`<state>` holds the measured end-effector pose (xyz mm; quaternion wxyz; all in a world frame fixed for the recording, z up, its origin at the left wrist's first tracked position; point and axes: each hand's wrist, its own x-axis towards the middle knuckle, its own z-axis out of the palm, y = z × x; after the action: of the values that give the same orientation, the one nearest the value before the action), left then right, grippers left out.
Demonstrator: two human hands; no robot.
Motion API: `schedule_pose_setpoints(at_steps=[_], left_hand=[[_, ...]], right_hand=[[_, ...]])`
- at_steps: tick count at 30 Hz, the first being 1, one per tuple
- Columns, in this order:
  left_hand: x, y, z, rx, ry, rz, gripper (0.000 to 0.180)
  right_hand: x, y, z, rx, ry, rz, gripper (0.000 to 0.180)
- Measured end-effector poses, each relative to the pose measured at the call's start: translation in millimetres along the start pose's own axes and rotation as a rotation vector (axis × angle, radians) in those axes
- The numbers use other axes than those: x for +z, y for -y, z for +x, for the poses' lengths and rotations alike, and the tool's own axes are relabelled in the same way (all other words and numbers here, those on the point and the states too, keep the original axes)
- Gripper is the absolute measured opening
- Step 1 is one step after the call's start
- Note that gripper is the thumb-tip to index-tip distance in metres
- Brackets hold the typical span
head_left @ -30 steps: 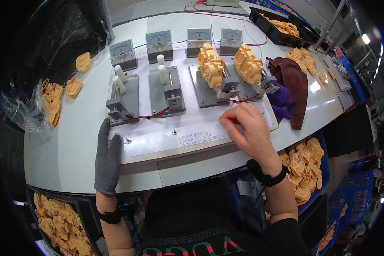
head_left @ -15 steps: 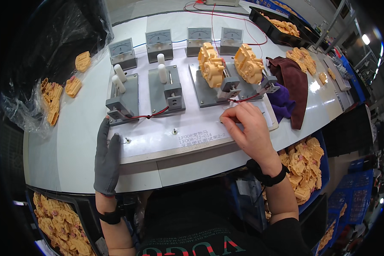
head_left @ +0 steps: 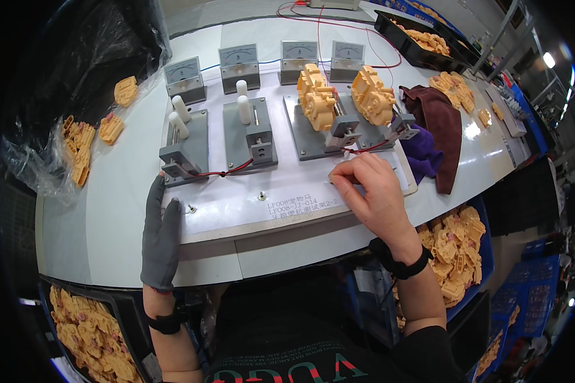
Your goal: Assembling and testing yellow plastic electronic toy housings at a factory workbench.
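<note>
Here, left hand (head_left: pixel 161 233): gloved, released, fingers straight along the board's (head_left: pixel 230 210) left edge.
Right hand (head_left: pixel 372 195): bare, thumb and finger pinched at the board; cannot tell whether they grip anything.
Yellow plastic parts (head_left: pixel 317 102): two, on gray stands (head_left: pixel 306 142) just beyond the right hand.

The left hand (head_left: pixel 160 239) wears a grey glove (head_left: pixel 158 265), its fingers (head_left: pixel 154 204) straight and pointing away from the body, thumb standing apart. The right hand (head_left: pixel 374 191) is bare, its fingers curled over and the tips of thumb and forefinger drawn close; I can't see between them. Both forearms (head_left: pixel 421 305) reach forward, a black band (head_left: pixel 166 323) round each wrist, the right arm emerging from a black sleeve (head_left: pixel 421 357).
</note>
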<state>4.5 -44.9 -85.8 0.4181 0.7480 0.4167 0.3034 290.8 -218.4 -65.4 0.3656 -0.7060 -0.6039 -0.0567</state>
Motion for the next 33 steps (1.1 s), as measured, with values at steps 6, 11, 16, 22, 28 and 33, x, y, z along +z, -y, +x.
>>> schedule_pose_setpoints(at_steps=[6,11,16,22,28,33], left_hand=[[0.7,-4.2,0.4,0.005,-0.007,0.047,0.052],[-1.1,-1.9,0.2,0.011,-0.007,0.061,0.053],[-0.4,3.5,0.2,0.016,-0.008,0.048,0.053],[0.2,-0.3,1.5,0.006,-0.011,0.090,0.052],[0.7,-0.8,1.5,-0.002,-0.010,0.047,0.053],[1.0,-2.5,0.9,-0.002,-0.006,0.019,0.053]], right_hand=[[-1.9,-0.2,-1.5,-0.001,0.013,0.026,0.007],[-5.5,0.0,-1.8,0.001,0.015,0.049,0.008],[-4.2,-3.2,-3.3,-0.033,-0.005,0.078,0.009],[-5.6,-4.4,-3.4,-0.040,-0.012,0.091,0.009],[-4.3,-4.9,-3.3,-0.043,-0.028,0.084,0.008],[-4.1,-4.9,-2.7,-0.054,-0.020,0.087,0.007]])
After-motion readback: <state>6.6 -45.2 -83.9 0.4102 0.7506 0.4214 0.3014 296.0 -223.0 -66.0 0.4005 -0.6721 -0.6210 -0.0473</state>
